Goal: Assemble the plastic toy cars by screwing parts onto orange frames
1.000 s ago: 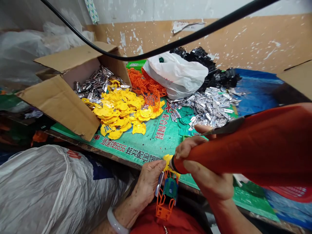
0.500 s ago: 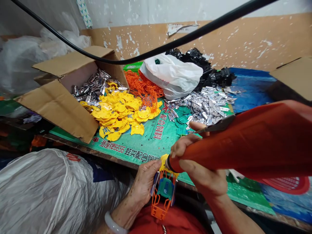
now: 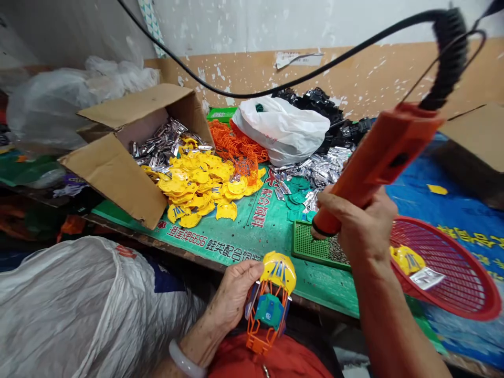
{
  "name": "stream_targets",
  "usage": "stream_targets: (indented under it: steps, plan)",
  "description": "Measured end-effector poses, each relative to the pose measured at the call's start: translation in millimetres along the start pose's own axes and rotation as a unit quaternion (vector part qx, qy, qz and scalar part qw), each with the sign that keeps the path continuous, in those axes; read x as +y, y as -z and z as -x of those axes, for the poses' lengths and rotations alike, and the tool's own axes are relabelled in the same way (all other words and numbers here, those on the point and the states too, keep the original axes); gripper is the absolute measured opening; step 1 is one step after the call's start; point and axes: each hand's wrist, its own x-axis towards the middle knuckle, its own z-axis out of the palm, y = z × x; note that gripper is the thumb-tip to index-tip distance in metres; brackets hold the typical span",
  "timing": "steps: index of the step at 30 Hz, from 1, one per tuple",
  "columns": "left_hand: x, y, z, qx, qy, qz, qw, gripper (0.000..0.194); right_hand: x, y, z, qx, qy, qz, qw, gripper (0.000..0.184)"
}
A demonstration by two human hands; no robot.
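- Far left, low: a white woven sack bulging in front of the bench edge, with red print on top.
- Behind the sack: an open cardboard box, flaps splayed, holding silver metal pieces. Spilling from its mouth onto a green printed mat: a heap of yellow plastic parts.
- Bottom left of centre: the left hand, a pale bangle on the wrist, fingers curled and gripping the side of an orange plastic cage.
- Within that grip: the cage held upright, clear of the mat, a yellow cap on top and a teal insert inside, the fingertips touching the cap's left edge.
- Centre, far side of the mat: tangled orange plastic frames, a white plastic bag, black pieces and loose silver pieces.
- Right of the cage, well above it: the right hand, fingers clenched round an orange corded power tool, its tip near a green perforated tray, not touching the cage.
- Far right: a red mesh basket on a blue tarp, a yellow plastic part lying inside.
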Motion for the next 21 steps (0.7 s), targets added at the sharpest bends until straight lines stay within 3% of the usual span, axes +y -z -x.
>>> stream_targets:
  steps: [3,6,8,9,11,13,15,18,21]
  plan:
    - [1.9,-1.1,1.5,0.001,0.005,0.010,1.000,0.039,0.5,3.4,2.1,0.035,0.029,0.059,0.997,0.038]
    - [4.1,-2.3,2.4,0.003,-0.003,0.039,0.999,0.037,2.2,5.4,22.2,0.081,0.130,0.146,0.977,0.067]
    - [5.5,-2.7,2.6,0.003,-0.007,0.054,0.999,0.036,7.9,6.4,39.7,0.053,0.168,0.180,0.968,0.067]
    - [6.0,-2.9,2.6,0.001,-0.008,0.060,0.998,0.036,11.9,6.6,47.6,-0.002,0.150,0.177,0.973,0.059]
    - [6.7,-3.0,2.7,-0.007,-0.010,0.072,0.997,0.035,20.4,6.2,59.4,-0.158,0.039,0.135,0.977,0.048]
    - [6.7,-3.1,2.5,-0.016,-0.010,0.081,0.997,0.035,27.2,4.8,64.6,-0.300,-0.104,0.066,0.946,0.049]
    - [6.1,-3.1,2.2,-0.028,-0.010,0.082,0.996,0.035,31.2,2.8,64.8,-0.392,-0.207,-0.014,0.896,0.047]
    - [6.1,-1.4,2.2,-0.036,-0.017,0.087,0.995,0.037,33.9,-0.8,62.3,-0.421,-0.281,-0.104,0.856,0.031]
    - [10.0,5.6,5.3,-0.047,-0.028,0.097,0.994,0.041,37.0,-5.8,62.1,-0.350,-0.329,-0.166,0.861,0.030]
